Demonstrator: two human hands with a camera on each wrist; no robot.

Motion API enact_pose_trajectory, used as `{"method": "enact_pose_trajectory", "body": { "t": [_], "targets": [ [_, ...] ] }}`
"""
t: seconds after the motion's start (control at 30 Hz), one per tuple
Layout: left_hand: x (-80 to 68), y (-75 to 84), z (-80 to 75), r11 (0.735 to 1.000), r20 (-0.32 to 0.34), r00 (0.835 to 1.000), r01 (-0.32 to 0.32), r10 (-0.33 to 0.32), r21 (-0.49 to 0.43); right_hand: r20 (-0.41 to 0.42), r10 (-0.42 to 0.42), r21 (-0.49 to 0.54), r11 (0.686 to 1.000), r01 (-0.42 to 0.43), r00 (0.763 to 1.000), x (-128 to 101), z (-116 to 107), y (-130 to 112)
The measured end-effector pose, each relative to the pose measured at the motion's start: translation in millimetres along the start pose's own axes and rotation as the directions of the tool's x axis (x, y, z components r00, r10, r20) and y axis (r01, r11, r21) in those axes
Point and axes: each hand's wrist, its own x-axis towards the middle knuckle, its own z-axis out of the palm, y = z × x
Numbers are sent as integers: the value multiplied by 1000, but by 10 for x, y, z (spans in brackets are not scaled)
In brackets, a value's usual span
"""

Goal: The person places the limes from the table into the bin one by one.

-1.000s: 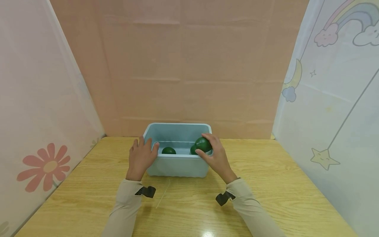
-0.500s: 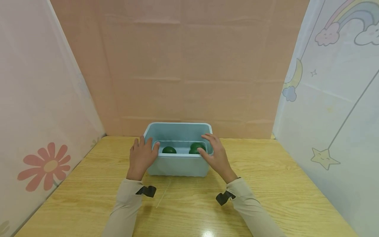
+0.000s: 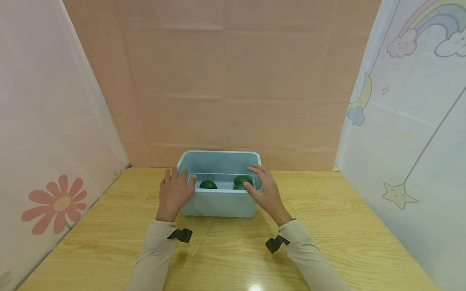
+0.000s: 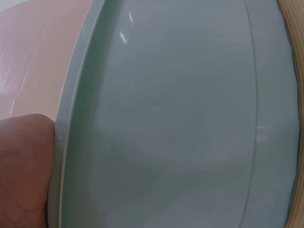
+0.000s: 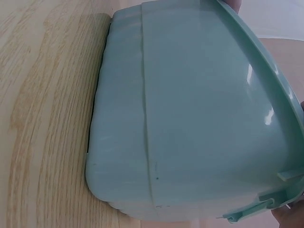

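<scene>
A light blue plastic bin (image 3: pixel 220 204) stands on the table. Inside it, one dark green, glossy, rounded fruit, like an avocado (image 3: pixel 208 184), lies to the left. Two more avocados (image 3: pixel 243 180) lie close together at the right; the front rim and my right thumb partly cover them. My left hand (image 3: pixel 174 198) rests at the bin's left front corner with fingers spread and the thumb over the rim. Over the right front corner is my right hand (image 3: pixel 268 196), fingers apart and holding nothing. In the left wrist view, part of the left hand (image 4: pixel 23 171) touches the rim.
The wooden table (image 3: pixel 327 226) extends around the bin. A thin pale strip (image 3: pixel 200 240) lies in front of it. Behind stands a tan backdrop (image 3: pixel 233 81), with patterned sheets at both sides. A handle or latch (image 5: pixel 266 204) sits on the bin's end.
My right hand has let go of the avocado it held above the bin's right side; that avocado now lies lower, inside with the others. My left hand has stayed put.
</scene>
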Motion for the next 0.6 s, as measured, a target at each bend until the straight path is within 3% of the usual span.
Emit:
{"method": "enact_pose_trajectory", "body": {
  "t": [0.6],
  "targets": [
    [-18, 7, -25, 1000, -3, 1000, 4, -4, -2, -6, -9, 7, 1000, 9, 1000, 5, 1, -5]
  ]
}}
